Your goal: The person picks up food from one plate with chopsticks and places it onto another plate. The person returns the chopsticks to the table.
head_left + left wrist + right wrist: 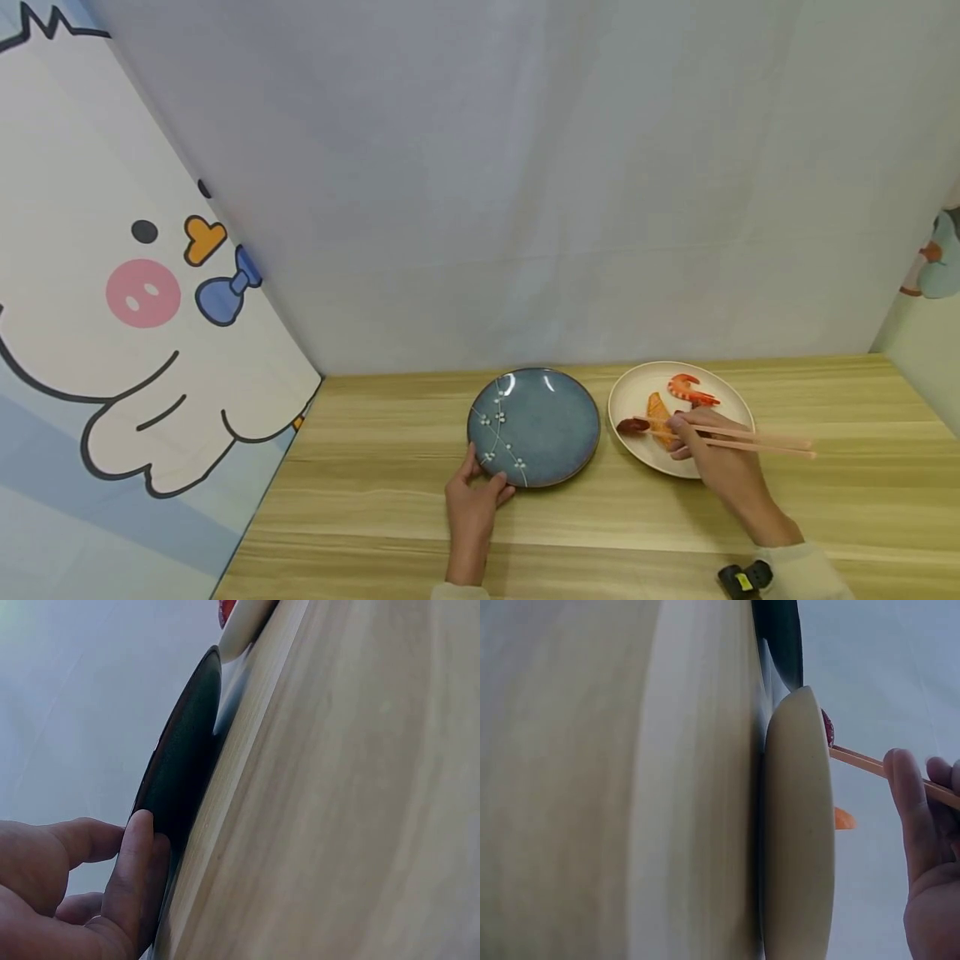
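My left hand (471,500) grips the near-left rim of a round blue plate (547,425) decorated with white blossoms; in the left wrist view its fingers (133,862) lie against the plate's edge and underside. With my right hand (723,458) I hold a pair of pale wooden chopsticks (772,442) over a cream plate (628,392). Their tips reach a dark red food piece (632,426) at that plate's left side. An orange slice with pale stripes (657,406) lies beside it, and a red-and-white shrimp (692,390) sits toward the back. My right fingers partly cover another dark red bit.
Both plates stand side by side on a light wood-grain table (360,483). Behind rises a pale grey cloth wall (525,208). On the left is a panel with a white cartoon figure (97,208). A black device (742,577) is on my right wrist.
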The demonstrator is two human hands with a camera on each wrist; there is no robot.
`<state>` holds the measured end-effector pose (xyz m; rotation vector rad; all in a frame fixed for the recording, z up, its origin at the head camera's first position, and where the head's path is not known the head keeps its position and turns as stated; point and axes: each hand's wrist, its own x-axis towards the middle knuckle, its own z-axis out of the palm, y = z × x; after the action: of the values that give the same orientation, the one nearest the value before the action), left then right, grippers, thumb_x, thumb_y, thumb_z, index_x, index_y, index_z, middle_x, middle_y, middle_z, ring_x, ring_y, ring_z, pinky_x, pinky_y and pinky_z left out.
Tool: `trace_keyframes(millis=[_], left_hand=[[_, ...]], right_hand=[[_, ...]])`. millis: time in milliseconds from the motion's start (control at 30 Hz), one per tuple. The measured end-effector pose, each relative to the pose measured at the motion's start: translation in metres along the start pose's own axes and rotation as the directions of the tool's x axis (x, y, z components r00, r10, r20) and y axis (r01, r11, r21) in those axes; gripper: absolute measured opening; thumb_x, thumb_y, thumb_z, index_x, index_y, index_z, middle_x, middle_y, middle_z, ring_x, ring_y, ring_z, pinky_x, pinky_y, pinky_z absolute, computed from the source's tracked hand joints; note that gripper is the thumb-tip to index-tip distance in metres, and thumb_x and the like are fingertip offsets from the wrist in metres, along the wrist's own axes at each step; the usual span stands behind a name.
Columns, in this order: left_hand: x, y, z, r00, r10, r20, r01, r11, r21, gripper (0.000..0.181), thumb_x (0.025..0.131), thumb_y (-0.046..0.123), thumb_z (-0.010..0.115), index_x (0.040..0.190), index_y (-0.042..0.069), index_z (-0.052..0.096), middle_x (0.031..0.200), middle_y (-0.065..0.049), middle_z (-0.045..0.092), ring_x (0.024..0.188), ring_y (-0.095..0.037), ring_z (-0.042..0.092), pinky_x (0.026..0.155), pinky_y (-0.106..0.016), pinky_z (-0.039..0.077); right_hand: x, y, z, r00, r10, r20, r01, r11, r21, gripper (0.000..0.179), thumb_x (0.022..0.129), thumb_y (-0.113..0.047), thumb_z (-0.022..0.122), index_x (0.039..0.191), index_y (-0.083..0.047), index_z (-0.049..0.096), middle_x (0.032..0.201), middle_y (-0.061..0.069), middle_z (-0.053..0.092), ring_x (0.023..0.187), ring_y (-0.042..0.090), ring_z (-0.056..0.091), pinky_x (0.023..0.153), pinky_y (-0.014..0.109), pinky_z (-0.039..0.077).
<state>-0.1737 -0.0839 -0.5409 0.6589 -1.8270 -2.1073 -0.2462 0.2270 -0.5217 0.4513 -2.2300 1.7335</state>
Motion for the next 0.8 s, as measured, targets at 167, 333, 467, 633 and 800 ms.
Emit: trace_keyframes(millis=[167, 333, 467, 633, 800], left_hand=[[-0.001, 0.0, 0.0, 1.0, 0.005, 0.002, -0.005, 1.0, -0.004, 0.082, 0.085, -0.023, 0.067, 0.159, -0.007, 0.037, 0.124, -0.028, 0.047, 0.065, -0.01, 0.061, 0.064, -0.022, 0.066], [-0.001, 0.0, 0.001, 1.0, 0.007, 0.0, -0.007, 1.0, -0.006, 0.082, 0.084, -0.023, 0.067, 0.159, -0.007, 0.037, 0.123, -0.029, 0.047, 0.065, -0.01, 0.061, 0.063, -0.022, 0.065], [0.0, -0.001, 0.002, 1.0, 0.009, -0.004, -0.009, 1.0, -0.001, 0.082, 0.084, -0.023, 0.067, 0.159, -0.007, 0.037, 0.124, -0.029, 0.047, 0.065, -0.01, 0.061, 0.063, -0.021, 0.065], [0.001, -0.004, 0.003, 1.0, 0.011, -0.007, -0.011, 1.0, 0.004, 0.082, 0.084, -0.023, 0.067, 0.159, -0.007, 0.037, 0.125, -0.03, 0.047, 0.065, -0.01, 0.061, 0.064, -0.022, 0.065], [0.003, -0.006, 0.004, 1.0, 0.013, -0.01, -0.013, 1.0, 0.003, 0.082, 0.084, -0.023, 0.067, 0.159, -0.007, 0.036, 0.125, -0.03, 0.047, 0.066, -0.011, 0.061, 0.064, -0.022, 0.066]], right_hand=[[0.0, 0.002, 0.0, 0.998, -0.053, 0.023, 0.052, 0.999, 0.016, 0.012, 0.101, 0.006, 0.064, 0.101, 0.01, 0.076, 0.083, -0.002, 0.072, 0.069, 0.008, 0.072, 0.059, 0.024, 0.065], [0.002, 0.001, 0.002, 0.989, -0.147, 0.035, 0.145, 0.988, 0.049, 0.011, 0.097, 0.013, 0.064, 0.094, 0.01, 0.075, 0.081, 0.0, 0.071, 0.067, 0.01, 0.071, 0.057, 0.022, 0.064], [0.004, 0.005, 0.003, 0.973, -0.231, 0.023, 0.229, 0.97, 0.081, 0.014, 0.092, 0.021, 0.063, 0.089, 0.012, 0.073, 0.08, -0.003, 0.071, 0.065, 0.009, 0.07, 0.057, 0.019, 0.063], [0.005, 0.011, 0.002, 0.961, -0.276, 0.021, 0.273, 0.956, 0.107, 0.015, 0.09, 0.025, 0.062, 0.088, 0.015, 0.072, 0.082, -0.007, 0.07, 0.066, 0.008, 0.07, 0.058, 0.018, 0.063], [0.007, 0.018, 0.001, 0.957, -0.289, 0.023, 0.286, 0.953, 0.099, 0.016, 0.089, 0.026, 0.062, 0.088, 0.014, 0.072, 0.083, -0.009, 0.07, 0.065, 0.007, 0.071, 0.058, 0.018, 0.062]])
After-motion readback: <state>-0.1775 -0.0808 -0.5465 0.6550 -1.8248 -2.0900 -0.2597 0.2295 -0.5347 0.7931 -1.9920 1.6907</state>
